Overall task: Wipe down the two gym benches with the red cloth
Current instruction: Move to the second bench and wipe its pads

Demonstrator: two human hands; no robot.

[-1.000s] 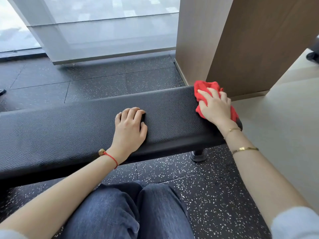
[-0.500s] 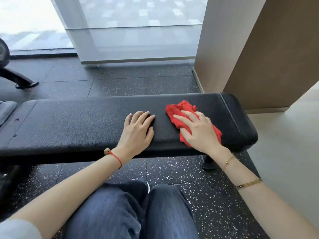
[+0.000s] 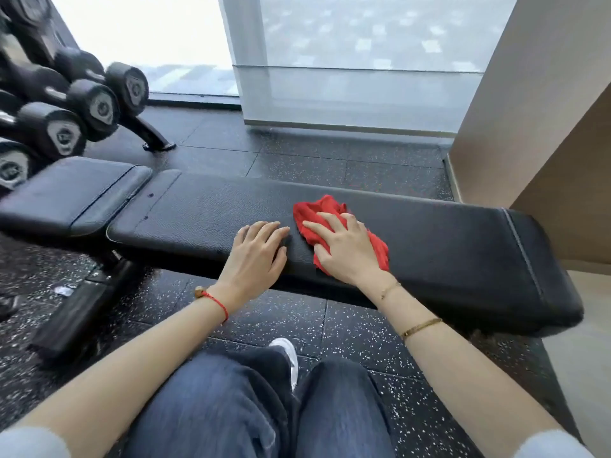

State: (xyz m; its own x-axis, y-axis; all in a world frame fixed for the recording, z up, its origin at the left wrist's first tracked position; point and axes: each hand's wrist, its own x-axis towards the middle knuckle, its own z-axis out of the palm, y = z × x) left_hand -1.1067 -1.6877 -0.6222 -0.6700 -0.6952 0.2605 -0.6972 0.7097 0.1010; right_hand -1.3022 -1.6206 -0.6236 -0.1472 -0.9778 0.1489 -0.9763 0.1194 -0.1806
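Speckled rubber floor [image 3: 357,166], window beyond. Bench [image 3: 205,209] lies crosswise before the person. Red cloth [image 3: 317,209] sits bunched mid-pad. Right hand [image 3: 347,249] presses it flat, fingers spread and nearly straight, likely to drive the wipe. Left hand [image 3: 256,256] rests just beside the cloth, fingers together, probably bracing.

Light grey sleeves [image 3: 29,442] were pushed up. A red string bracelet [image 3: 216,300] was worn on the left wrist, two thin gold bracelets [image 3: 420,327] on the right. Blue jeans [image 3: 224,408], white shoe [image 3: 287,350] were noted.
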